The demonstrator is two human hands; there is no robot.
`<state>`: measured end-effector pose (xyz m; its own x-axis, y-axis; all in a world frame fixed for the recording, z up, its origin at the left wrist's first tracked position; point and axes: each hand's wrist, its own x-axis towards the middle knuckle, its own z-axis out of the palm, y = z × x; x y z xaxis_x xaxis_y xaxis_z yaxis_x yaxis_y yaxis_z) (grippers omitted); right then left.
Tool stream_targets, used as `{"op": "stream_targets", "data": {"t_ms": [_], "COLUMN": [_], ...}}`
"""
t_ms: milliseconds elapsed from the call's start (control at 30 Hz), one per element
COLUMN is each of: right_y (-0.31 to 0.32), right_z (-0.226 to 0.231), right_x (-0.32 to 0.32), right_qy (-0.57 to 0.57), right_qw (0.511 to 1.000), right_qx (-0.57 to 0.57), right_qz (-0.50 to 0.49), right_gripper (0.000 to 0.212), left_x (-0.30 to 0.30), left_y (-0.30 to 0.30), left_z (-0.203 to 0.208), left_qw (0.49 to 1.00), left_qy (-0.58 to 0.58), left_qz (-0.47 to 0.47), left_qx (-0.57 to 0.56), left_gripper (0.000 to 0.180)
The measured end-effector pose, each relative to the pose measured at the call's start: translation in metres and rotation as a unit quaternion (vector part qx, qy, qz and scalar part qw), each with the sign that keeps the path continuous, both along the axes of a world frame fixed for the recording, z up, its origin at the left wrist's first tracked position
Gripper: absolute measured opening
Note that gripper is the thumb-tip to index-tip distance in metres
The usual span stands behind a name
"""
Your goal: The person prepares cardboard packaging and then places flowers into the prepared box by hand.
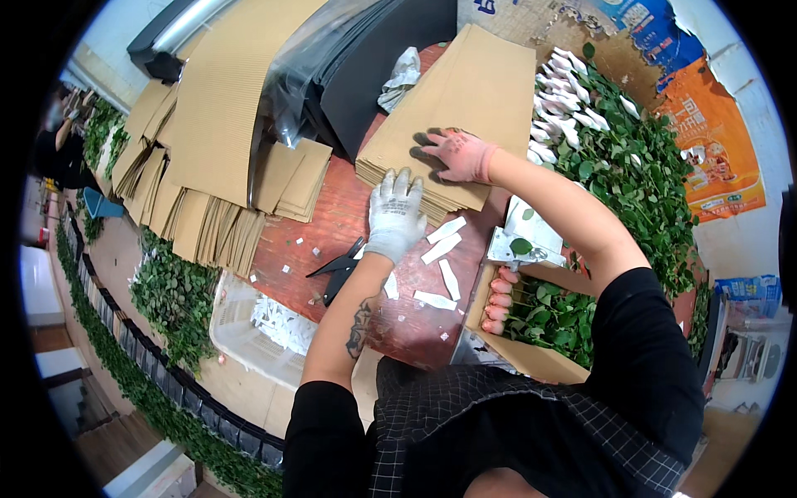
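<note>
Left hand [397, 217] and right hand [462, 155] flat-spread, grips clasping nothing visibly; apparently squaring cardboard stack [465, 91]; next likely needs edge pinch.

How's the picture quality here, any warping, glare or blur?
Head view: fisheye warping, with the long row of green leafy stems appearing curved at left; head view: whitish glare on the crinkled transparent plastic sheet; head view: the white-gloved left hand and pink-gloved right hand look fairly sharp.
</note>
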<state>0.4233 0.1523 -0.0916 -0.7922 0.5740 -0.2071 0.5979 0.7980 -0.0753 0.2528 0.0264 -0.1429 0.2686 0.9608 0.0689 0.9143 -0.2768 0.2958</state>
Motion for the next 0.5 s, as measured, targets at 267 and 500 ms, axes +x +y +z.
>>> {"op": "stream_targets", "data": {"t_ms": [267,500], "right_y": [-0.06,-0.105], "right_z": [0.039,0.095], "right_x": [0.087,0.096], "right_qy": [-0.204,-0.044], "right_qw": [0.976,0.978], "right_qx": [0.076,0.202], "right_qz": [0.018,-0.003], "right_gripper": [0.08,0.032], "left_x": [-0.001,0.007], "left_y": [0.0,0.005], "left_z": [-0.004,0.032], "left_qw": [1.0,0.989], "left_qy": [0.004,0.128], "left_qz": [-0.009,0.008], "left_qx": [0.006,-0.069], "left_gripper": [0.071,0.071]}}
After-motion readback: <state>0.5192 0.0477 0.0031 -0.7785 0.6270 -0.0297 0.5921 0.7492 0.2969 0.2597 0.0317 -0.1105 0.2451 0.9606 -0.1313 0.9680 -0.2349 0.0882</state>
